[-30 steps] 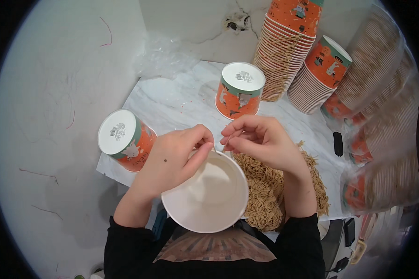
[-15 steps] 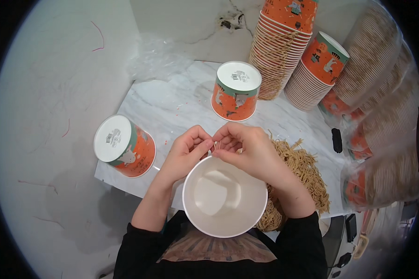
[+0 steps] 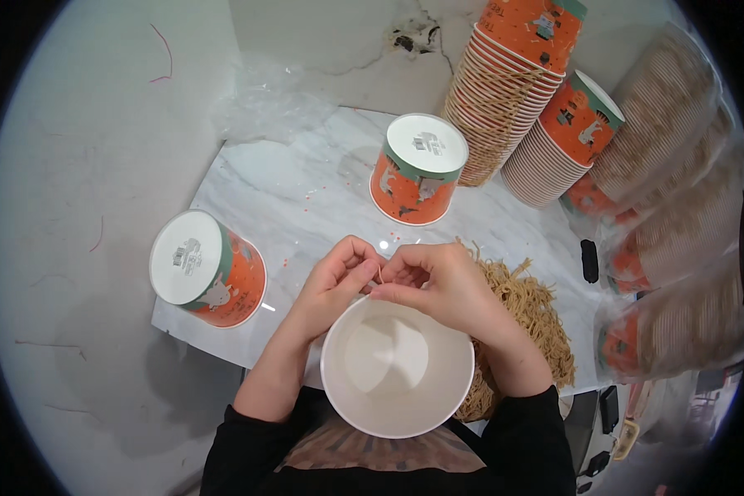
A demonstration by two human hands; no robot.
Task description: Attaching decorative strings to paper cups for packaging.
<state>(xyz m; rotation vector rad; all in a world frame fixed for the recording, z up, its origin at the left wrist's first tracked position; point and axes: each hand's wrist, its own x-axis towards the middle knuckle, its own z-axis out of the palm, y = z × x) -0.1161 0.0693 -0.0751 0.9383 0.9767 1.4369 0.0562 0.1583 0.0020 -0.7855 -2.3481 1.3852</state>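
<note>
Tan cord [image 3: 379,275], thin and short, is pinched between the fingertips of the left hand [image 3: 335,283] and right hand [image 3: 434,285], both closed on it just above the far rim of the open white paper bowl [image 3: 397,368]. Best practice, judged from this: keep the pinch tight and the cord taut at the rim. At 3 o'clock lies the cord bundle [image 3: 531,318]; inverted orange cups stand at 9 o'clock [image 3: 207,269] and 12 o'clock [image 3: 417,169].

two upturned orange cups [image 3: 418,169] [image 3: 207,269], stacked cups [image 3: 504,91], marble tabletop [image 3: 306,207].
</note>
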